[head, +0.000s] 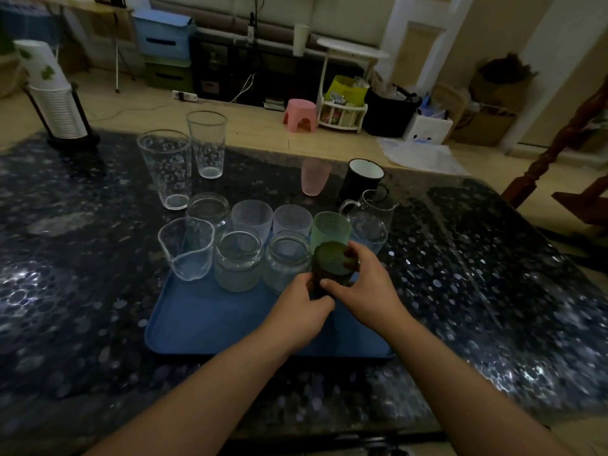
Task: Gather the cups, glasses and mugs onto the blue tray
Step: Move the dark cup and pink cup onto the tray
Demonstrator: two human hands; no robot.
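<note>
The dark green, round-topped cup (333, 263) sits at the 2 o'clock part of the flat blue plastic tray (210, 327), gripped from both sides: the left hand (301, 311) curls its fingers around the near wall, the right hand (365, 287) wraps the far side with its thumb over the top. Whether the base already rests on the tray cannot be told.

Around it, from 9 to 1 o'clock, stand a clear spouted beaker (187, 247), 3 clear glass jars (239, 261), 2 frosted tumblers (252, 221), a pale green cup (330, 227) and a clear handled jug (370, 222), packed touching along the tray's far edge; the rearmost may stand just off it.

Judging by this, roughly two-thirds is gathered. Left on the dark speckled stone tabletop (493, 291) are 2 tall printed glasses (184, 159) at 11 o'clock, plus a pink tumbler (315, 176) and black mug (362, 179) at 12 to 1 o'clock.

Beyond lies a dim room with a pink stool (300, 115) on the floor.
</note>
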